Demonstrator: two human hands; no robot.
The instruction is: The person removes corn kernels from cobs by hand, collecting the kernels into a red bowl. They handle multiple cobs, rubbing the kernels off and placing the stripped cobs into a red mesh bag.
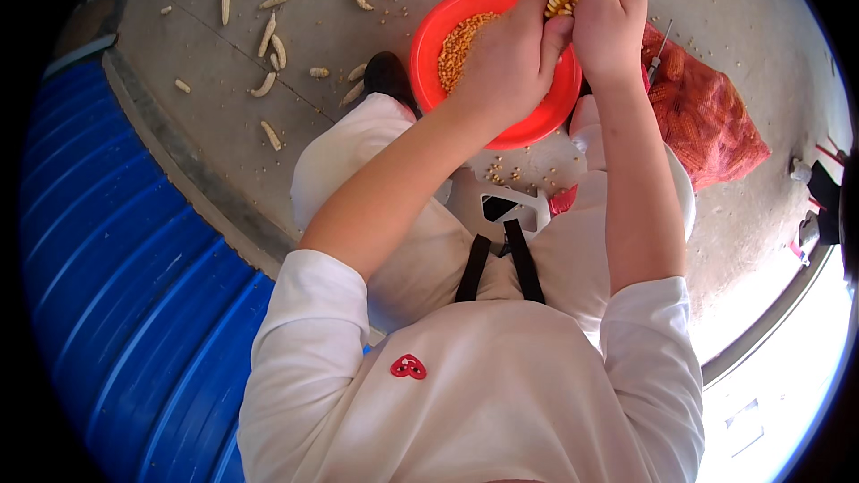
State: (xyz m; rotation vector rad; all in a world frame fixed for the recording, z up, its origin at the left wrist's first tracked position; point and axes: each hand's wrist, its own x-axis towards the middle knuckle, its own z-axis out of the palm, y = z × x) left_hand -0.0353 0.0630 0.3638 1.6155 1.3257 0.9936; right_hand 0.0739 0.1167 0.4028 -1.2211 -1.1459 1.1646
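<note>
A partly shelled corn cob (564, 1) with yellow kernels is gripped between my two hands over a red plastic basin (496, 137). My left hand (507, 57) wraps one end, its thumb pressed near the kernels. My right hand (611, 20) closes around the other end from the right and hides much of the cob. Loose corn kernels (463, 47) lie in the basin, partly covered by my left hand. The basin sits on the floor between my shoes.
At the right stands a red mesh sack (701, 121) of corn cobs, with a screwdriver-like tool (660, 54) on it. Bare cobs (267, 35) and kernels litter the concrete floor (215, 80). Blue corrugated metal (127, 268) runs along the left. Another person's feet (809, 215) show far right.
</note>
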